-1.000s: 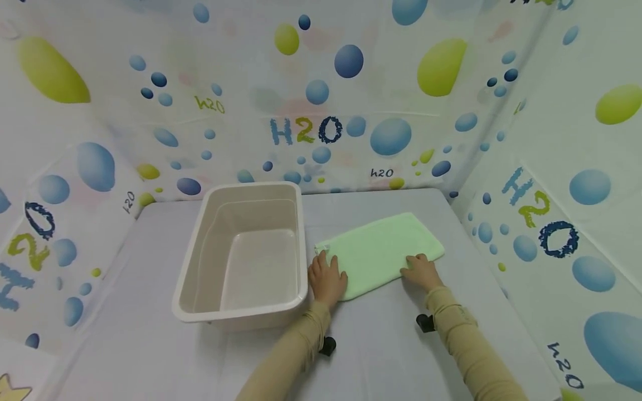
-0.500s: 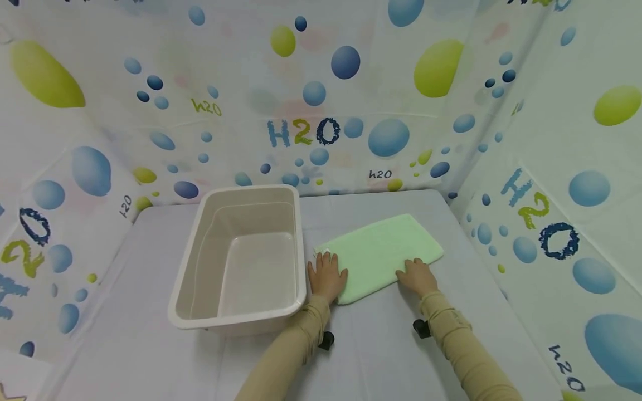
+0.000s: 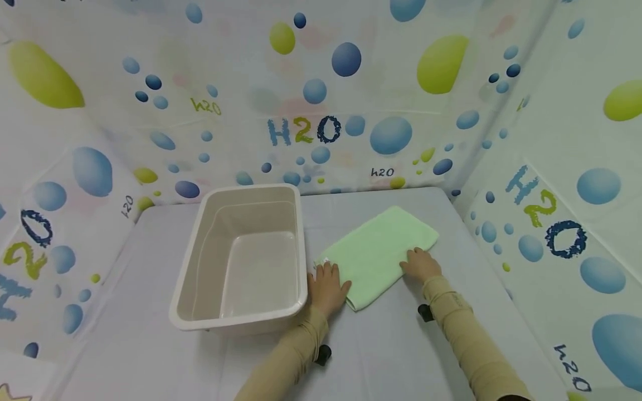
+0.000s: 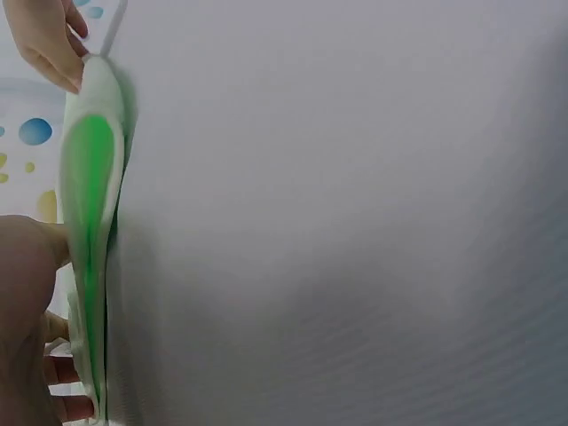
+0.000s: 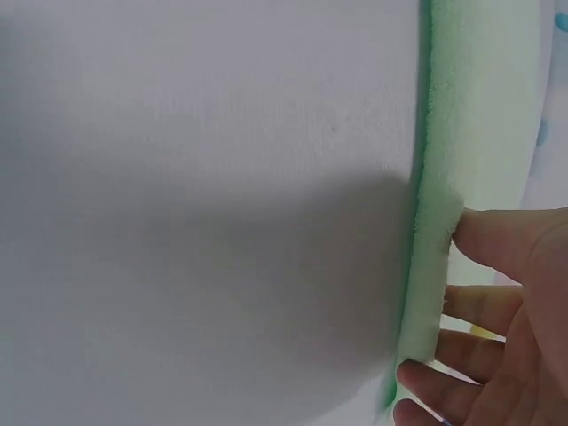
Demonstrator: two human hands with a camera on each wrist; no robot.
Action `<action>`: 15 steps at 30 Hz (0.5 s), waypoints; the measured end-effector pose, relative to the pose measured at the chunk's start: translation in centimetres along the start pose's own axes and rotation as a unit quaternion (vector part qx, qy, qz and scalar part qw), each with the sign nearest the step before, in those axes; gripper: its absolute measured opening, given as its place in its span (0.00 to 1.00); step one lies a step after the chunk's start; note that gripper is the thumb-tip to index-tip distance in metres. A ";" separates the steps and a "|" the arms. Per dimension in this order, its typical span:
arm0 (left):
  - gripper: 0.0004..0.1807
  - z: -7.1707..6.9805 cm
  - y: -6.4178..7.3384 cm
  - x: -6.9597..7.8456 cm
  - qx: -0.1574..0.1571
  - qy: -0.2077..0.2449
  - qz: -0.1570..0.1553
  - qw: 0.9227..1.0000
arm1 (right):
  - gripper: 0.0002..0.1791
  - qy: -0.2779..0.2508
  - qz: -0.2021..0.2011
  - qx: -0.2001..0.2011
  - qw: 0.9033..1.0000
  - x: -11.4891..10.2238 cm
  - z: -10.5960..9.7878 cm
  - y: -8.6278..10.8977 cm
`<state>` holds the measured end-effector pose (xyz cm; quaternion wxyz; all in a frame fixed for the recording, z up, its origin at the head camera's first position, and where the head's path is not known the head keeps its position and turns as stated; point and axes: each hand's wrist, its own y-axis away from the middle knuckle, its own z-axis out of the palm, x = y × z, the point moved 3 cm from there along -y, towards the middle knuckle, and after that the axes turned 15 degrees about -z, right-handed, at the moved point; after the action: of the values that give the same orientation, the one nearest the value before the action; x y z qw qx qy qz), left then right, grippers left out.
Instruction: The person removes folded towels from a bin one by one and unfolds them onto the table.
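A folded pale green towel [image 3: 376,250] lies on the table, to the right of a beige plastic basin [image 3: 301,267]. My left hand [image 3: 328,289] rests on the towel's left end with its fingers extended, and a small white tag [image 3: 326,260] shows just past the fingertips. At the towel's near long edge, my right hand [image 3: 421,265] touches the fabric with thumb and fingertips. The right wrist view shows that thumb and those fingers against the towel edge [image 5: 435,222]. From the left wrist, the folded layers [image 4: 93,177] appear end-on beside my left hand [image 4: 31,293].
The basin stands close to my left forearm, its inside bare. White cloth [image 3: 381,356] covers the table. Printed curtains with dots and "H2O" lettering [image 3: 303,131] enclose the back and both sides. Small black wrist cameras [image 3: 425,313] sit under the sleeves.
The towel has turned counterclockwise: its right end has shifted away from me and its left end towards me. Both hands have moved slightly along with it.
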<state>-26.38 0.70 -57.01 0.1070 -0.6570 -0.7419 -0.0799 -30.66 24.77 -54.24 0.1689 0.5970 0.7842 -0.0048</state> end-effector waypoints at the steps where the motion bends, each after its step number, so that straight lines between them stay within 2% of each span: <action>1: 0.33 0.0 0.3 -0.1 0.004 0.001 0.001 1.000 | 0.29 0.007 -0.006 -0.004 1.000 0.0 0.0 -0.3; 7: 0.32 -0.4 1.9 -0.2 0.036 -0.029 0.013 0.999 | 0.25 0.054 -0.024 -0.012 0.998 0.2 -0.5 -1.6; 11: 0.32 -0.7 2.8 0.2 0.053 -0.057 0.022 0.997 | 0.26 0.056 -0.015 -0.030 0.998 0.0 -1.1 -1.8; 15: 0.31 -0.6 3.6 0.4 0.055 -0.067 0.030 0.996 | 0.27 0.055 -0.013 -0.042 0.998 -0.2 -1.4 -1.9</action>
<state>-22.80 1.33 -56.37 0.0959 -0.6762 -0.7304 0.0085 -32.76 24.31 -53.26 0.1499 0.5786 0.7996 0.0586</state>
